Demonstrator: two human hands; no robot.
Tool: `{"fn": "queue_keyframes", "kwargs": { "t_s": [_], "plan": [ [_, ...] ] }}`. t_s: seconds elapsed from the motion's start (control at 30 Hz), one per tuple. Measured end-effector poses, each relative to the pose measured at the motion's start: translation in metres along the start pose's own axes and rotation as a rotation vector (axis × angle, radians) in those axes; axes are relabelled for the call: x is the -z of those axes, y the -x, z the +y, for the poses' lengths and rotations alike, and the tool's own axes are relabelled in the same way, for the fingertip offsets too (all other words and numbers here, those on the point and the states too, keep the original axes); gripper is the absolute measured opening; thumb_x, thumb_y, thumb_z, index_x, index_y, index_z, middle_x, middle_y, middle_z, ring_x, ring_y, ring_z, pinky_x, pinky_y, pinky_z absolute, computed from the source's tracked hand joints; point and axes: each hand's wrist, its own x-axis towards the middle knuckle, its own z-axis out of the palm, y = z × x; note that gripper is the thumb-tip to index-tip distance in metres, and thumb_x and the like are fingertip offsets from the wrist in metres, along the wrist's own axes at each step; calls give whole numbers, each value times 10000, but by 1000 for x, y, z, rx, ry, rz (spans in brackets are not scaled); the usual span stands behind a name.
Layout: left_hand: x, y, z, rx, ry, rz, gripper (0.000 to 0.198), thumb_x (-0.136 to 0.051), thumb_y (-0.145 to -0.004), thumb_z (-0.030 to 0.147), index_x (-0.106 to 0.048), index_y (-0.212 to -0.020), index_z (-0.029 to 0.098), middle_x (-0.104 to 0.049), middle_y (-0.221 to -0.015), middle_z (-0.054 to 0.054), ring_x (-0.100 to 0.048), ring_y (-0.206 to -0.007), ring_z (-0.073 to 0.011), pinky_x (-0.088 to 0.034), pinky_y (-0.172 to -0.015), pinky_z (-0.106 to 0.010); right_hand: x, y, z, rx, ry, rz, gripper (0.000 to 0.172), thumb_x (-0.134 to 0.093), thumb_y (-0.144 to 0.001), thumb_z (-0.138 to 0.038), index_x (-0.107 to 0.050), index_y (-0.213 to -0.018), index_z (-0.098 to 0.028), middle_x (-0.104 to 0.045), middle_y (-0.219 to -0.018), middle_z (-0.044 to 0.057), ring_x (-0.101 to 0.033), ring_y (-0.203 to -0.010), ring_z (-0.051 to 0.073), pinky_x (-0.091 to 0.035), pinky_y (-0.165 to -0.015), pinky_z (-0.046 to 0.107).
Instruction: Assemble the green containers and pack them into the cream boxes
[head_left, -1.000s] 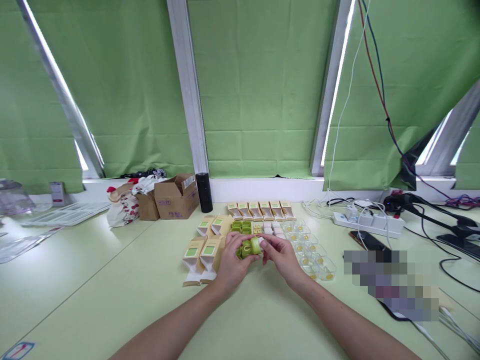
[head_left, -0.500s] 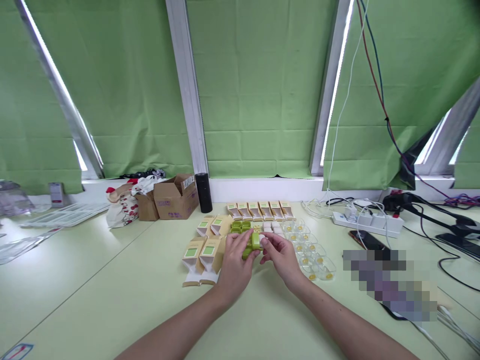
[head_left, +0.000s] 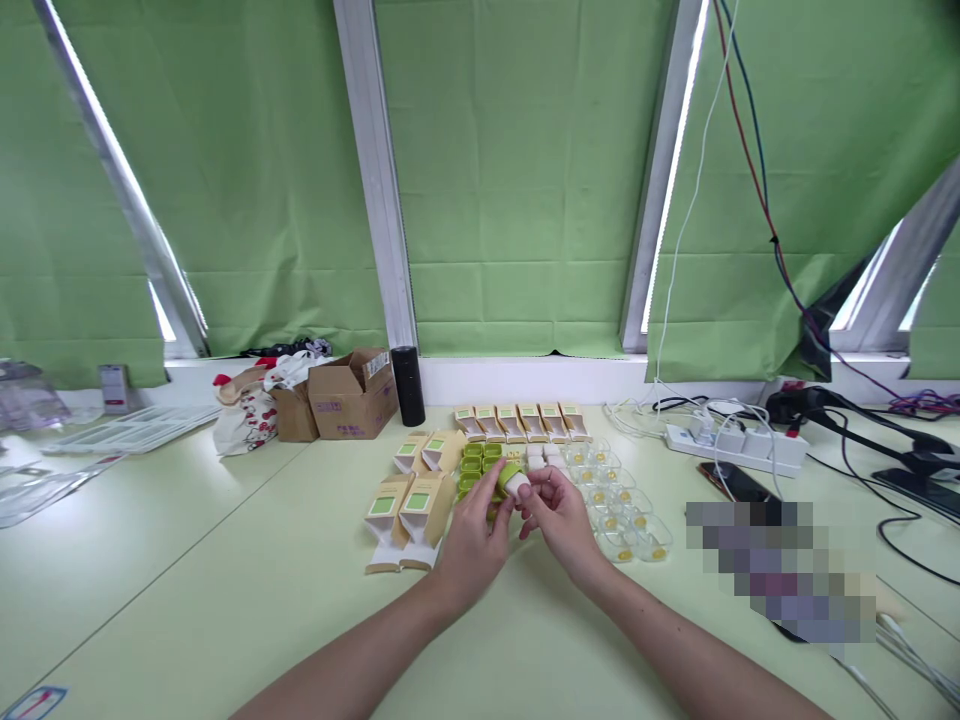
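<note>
My left hand (head_left: 478, 530) is closed round a small green plastic case (head_left: 508, 474) above the table. A white block (head_left: 517, 487) sticks out of the case's near right end. The thumb and fingers of my right hand (head_left: 559, 510) pinch this white block. Behind my hands stand several green open cups (head_left: 471, 465) in rows, partly covered by my left hand. More white blocks (head_left: 535, 455) lie just past my right hand. Clear plastic shells (head_left: 619, 495) with yellow spots are lined up to its right.
Folded cardboard sleeves with green labels stand at left (head_left: 386, 500) and in a back row (head_left: 523, 420). Farther back are a brown carton (head_left: 352, 395) and a black cylinder (head_left: 407, 387). A power strip (head_left: 735, 447) with cables and a phone (head_left: 739, 485) lie at right.
The green case has tilted in my hands, so the white block now points down toward me and shows more. My hands stay in nearly the same place.
</note>
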Motion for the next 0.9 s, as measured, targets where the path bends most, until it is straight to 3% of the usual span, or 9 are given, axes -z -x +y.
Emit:
{"fn": "queue_keyframes", "kwargs": {
  "t_s": [0.1,0.17,0.27,0.43,0.67,0.77,0.9],
  "plan": [
    [2,-4,0,120,205,5,603,-518,-1066,497,-477,-1583,188,-584,-1549,-182,-685,-1291,-304,-593,-1060,-424,5,2,-5,131,208,-16,480,-813,-816,-620,-638,-985,-207,-677,-811,30,-655,-714,188,-558,-474,252],
    [4,-8,-1,156,311,8,614,-514,-1059,534,-498,-1565,186,-583,-1554,-173,-658,-1332,-302,-573,-1090,-420,9,4,-9,287,414,-20,376,-778,-890,-500,-669,-1104,-211,-700,-1019,80,-664,-772,185,-593,-545,274],
    [4,-11,1,193,394,-15,596,-521,-1047,557,-551,-1519,194,-638,-1500,-157,-694,-1268,-295,-594,-1056,-432,15,6,-11,541,689,-61,395,-707,-957,-346,-629,-1333,-253,-636,-1342,140,-697,-815,190,-640,-622,321],
    [1,-10,6,196,434,-70,577,-537,-1034,561,-608,-1464,183,-697,-1425,-149,-683,-1290,-309,-607,-1047,-454,21,3,-4,790,987,-123,421,-619,-1016,-245,-578,-1435,-249,-666,-1403,151,-721,-1192,294,-681,-843,397],
    [2,-9,4,197,387,-91,584,-544,-1016,579,-659,-1425,178,-662,-1486,-137,-587,-1428,-316,-498,-1198,-486,22,2,0,847,1019,-158,428,-585,-1031,-198,-568,-1457,-228,-709,-1389,158,-714,-1250,290,-664,-939,418],
    [2,-9,3,191,386,-80,560,-552,-1017,549,-666,-1424,181,-693,-1444,-139,-590,-1426,-326,-526,-1168,-506,23,3,0,851,1005,-177,455,-594,-1024,-203,-548,-1477,-219,-708,-1397,160,-702,-1276,297,-649,-985,434],
    [-1,-10,2,180,416,-65,536,-586,-1004,527,-683,-1404,185,-713,-1416,-138,-644,-1366,-325,-554,-1136,-512,23,3,1,855,1018,-161,456,-573,-1031,-201,-542,-1486,-220,-732,-1359,166,-740,-1210,301,-663,-934,431]
  ]
}}
